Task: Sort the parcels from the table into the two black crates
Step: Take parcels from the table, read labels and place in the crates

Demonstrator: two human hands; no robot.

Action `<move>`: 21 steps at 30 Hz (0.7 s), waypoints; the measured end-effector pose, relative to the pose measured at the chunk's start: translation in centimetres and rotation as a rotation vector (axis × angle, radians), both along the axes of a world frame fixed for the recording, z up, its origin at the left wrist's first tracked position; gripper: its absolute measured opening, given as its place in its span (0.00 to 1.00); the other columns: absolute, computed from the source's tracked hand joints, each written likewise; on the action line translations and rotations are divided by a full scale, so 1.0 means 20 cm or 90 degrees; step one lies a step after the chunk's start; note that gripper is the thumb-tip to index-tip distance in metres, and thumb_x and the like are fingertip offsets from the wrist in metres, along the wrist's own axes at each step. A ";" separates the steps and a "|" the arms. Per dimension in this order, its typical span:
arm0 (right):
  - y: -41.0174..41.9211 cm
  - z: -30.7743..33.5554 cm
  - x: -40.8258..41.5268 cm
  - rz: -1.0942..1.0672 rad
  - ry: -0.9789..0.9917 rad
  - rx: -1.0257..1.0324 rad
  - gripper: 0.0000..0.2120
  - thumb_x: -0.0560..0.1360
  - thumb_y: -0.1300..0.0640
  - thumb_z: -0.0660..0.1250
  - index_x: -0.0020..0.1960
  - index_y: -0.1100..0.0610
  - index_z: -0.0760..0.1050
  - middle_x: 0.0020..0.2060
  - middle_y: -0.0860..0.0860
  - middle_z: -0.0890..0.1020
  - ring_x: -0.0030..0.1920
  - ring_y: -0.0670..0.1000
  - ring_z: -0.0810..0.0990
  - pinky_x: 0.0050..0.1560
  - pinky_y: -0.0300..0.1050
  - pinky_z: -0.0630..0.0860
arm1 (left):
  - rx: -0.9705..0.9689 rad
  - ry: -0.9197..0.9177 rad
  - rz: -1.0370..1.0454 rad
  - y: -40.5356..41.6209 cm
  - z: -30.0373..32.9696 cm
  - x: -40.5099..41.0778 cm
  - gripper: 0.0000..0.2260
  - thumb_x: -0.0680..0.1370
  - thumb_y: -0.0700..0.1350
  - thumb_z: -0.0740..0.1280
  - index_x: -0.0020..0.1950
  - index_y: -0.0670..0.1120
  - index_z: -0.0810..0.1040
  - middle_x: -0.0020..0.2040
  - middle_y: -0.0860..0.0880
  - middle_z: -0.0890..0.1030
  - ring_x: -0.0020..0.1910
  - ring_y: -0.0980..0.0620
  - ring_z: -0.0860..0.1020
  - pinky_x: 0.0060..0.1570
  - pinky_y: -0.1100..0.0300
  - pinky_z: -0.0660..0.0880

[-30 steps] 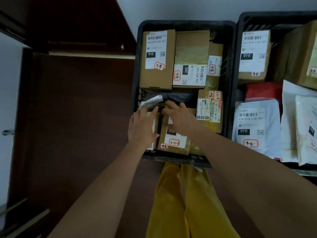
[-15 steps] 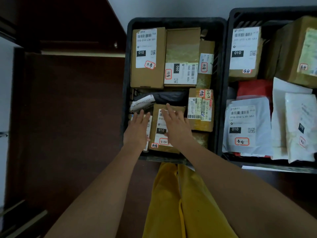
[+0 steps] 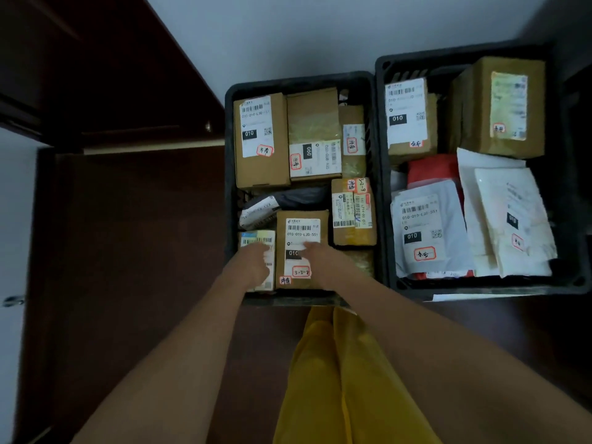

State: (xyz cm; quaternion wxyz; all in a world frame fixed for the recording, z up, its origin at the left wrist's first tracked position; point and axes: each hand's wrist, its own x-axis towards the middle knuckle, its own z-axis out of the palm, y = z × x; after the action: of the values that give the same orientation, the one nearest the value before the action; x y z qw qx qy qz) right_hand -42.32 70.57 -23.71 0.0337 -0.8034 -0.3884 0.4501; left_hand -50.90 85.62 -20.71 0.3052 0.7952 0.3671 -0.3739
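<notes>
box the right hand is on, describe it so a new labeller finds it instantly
Start at the left black crate, the one packed mostly with brown cartons, and go to its near edge. The cardboard box under the right hand stands there, beside a smaller box with a pale label. Only it carries a red-outlined handwritten sticker reading 3-2-something.

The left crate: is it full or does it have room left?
Nearly full: the left crate shows boxes edge to edge.

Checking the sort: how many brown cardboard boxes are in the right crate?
2: one with a 010 label at the right crate's far left, one larger at its far right. Mailers may hide more.
</notes>
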 end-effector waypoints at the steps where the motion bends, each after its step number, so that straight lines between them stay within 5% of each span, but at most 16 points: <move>1: 0.00 0.03 0.02 -0.035 -0.006 0.012 0.32 0.77 0.64 0.64 0.78 0.52 0.59 0.78 0.53 0.59 0.74 0.56 0.63 0.68 0.53 0.71 | 0.009 -0.032 0.007 0.02 0.05 0.01 0.25 0.79 0.34 0.60 0.76 0.43 0.64 0.74 0.42 0.67 0.70 0.44 0.69 0.68 0.55 0.67; 5: -0.09 0.16 -0.02 -0.150 -0.088 0.080 0.34 0.76 0.59 0.69 0.78 0.50 0.58 0.77 0.52 0.58 0.75 0.56 0.57 0.67 0.52 0.71 | 0.075 -0.183 -0.017 -0.02 0.25 0.01 0.23 0.79 0.33 0.61 0.74 0.43 0.66 0.71 0.43 0.69 0.66 0.45 0.71 0.59 0.56 0.69; 9: -0.18 0.36 -0.05 -0.228 -0.120 0.078 0.38 0.76 0.59 0.68 0.79 0.47 0.52 0.79 0.54 0.48 0.77 0.60 0.48 0.73 0.60 0.61 | 0.088 -0.195 -0.093 -0.03 0.38 0.07 0.30 0.80 0.41 0.64 0.79 0.48 0.56 0.79 0.44 0.54 0.75 0.43 0.61 0.70 0.49 0.66; 12: -0.23 0.55 0.01 -0.281 -0.193 0.071 0.40 0.77 0.60 0.64 0.80 0.44 0.44 0.79 0.54 0.41 0.78 0.60 0.42 0.76 0.62 0.51 | 0.150 -0.272 -0.170 -0.06 0.54 0.18 0.34 0.79 0.47 0.66 0.80 0.48 0.52 0.79 0.45 0.53 0.76 0.43 0.57 0.73 0.45 0.61; 16: -0.33 0.79 0.10 -0.351 -0.291 0.101 0.41 0.77 0.60 0.64 0.79 0.42 0.42 0.79 0.53 0.39 0.78 0.60 0.42 0.75 0.65 0.48 | 0.217 -0.311 -0.279 -0.17 0.74 0.34 0.35 0.80 0.53 0.64 0.80 0.52 0.46 0.81 0.48 0.42 0.79 0.41 0.45 0.75 0.42 0.49; 21: -0.64 1.09 0.20 -0.438 -0.429 0.122 0.41 0.80 0.54 0.64 0.79 0.41 0.37 0.79 0.54 0.37 0.78 0.60 0.39 0.74 0.69 0.44 | 0.245 -0.409 -0.412 -0.48 1.01 0.61 0.36 0.80 0.59 0.60 0.80 0.57 0.40 0.80 0.51 0.37 0.78 0.41 0.41 0.75 0.38 0.46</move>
State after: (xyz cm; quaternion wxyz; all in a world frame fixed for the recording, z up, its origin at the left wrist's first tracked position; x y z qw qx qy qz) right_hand -38.25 57.69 -1.83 0.1268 -0.9794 -0.1292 0.0898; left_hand -38.77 76.03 -0.60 0.1185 0.9854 0.0510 -0.1108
